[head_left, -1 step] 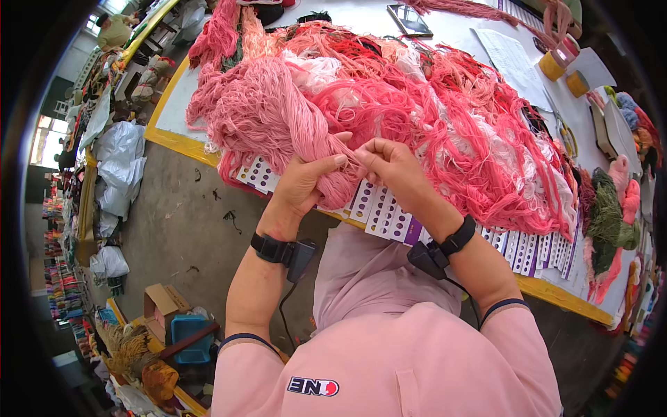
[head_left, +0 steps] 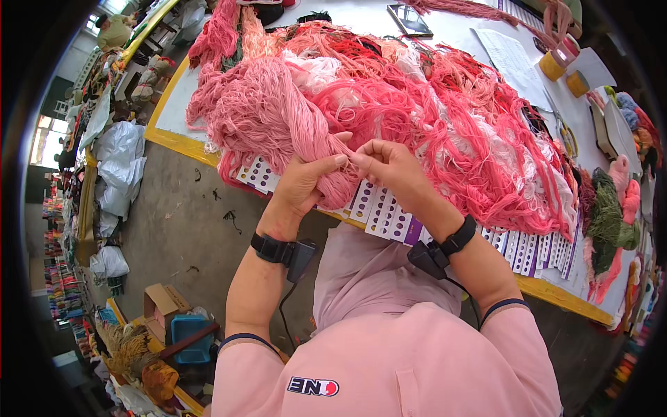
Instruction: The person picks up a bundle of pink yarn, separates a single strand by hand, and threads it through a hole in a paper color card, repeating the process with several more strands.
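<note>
A thick skein of dusty-pink yarn [head_left: 267,104] lies at the table's near left, its lower end looping over the front edge. My left hand [head_left: 302,184] is wrapped around that lower end, with the thumb across the strands. Close beside it, my right hand [head_left: 392,170] pinches at the skein's edge with thumb and forefinger. Thin strands seem to run into the pinch, though the fingertips hide most of them. Behind and to the right spreads a tangled heap of bright pink, red and white yarn [head_left: 458,146].
White cards with punched holes [head_left: 389,217] line the table's front edge under the yarn. A phone [head_left: 410,21], paper sheets [head_left: 511,62], scissors [head_left: 568,135] and yellow tape rolls [head_left: 552,64] lie farther back. Green yarn [head_left: 606,215] hangs at right. White plastic bags [head_left: 119,167] stand left.
</note>
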`<state>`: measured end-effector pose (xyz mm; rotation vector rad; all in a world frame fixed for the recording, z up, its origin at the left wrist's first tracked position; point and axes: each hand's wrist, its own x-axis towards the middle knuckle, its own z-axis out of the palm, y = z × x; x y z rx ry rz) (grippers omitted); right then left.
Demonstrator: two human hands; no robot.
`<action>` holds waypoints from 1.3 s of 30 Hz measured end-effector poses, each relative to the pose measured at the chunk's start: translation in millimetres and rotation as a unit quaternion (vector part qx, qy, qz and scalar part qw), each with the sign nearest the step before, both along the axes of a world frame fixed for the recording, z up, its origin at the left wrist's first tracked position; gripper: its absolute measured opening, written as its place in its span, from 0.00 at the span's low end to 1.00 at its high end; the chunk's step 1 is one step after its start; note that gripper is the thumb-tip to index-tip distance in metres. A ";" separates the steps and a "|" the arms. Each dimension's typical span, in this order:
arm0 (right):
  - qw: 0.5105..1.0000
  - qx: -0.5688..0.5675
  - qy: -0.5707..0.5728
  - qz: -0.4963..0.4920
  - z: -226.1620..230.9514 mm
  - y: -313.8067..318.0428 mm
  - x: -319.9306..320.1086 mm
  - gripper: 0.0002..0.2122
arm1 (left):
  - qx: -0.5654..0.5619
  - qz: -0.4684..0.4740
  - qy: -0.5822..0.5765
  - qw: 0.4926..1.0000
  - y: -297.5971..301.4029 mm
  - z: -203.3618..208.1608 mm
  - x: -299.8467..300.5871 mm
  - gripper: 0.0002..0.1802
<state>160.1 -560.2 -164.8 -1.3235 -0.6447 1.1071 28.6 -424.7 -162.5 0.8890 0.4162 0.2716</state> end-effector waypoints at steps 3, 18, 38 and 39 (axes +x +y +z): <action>0.999 0.028 -0.031 0.028 -1.3 -0.6 -0.9 0.08 | -0.002 0.001 -0.002 1.000 1.1 -1.5 0.0 0.25; 0.998 0.025 -0.025 0.056 -10.9 1.3 0.5 0.06 | 0.015 0.002 -0.007 1.000 0.4 -4.1 -0.7 0.29; 0.993 -0.059 -0.104 0.023 17.6 -28.5 28.5 0.07 | -0.179 0.027 -0.349 0.919 96.0 37.1 -41.3 0.14; 0.987 -0.047 -0.154 0.026 22.3 -38.3 39.3 0.07 | -0.160 0.074 -0.344 0.922 121.2 48.6 -45.4 0.15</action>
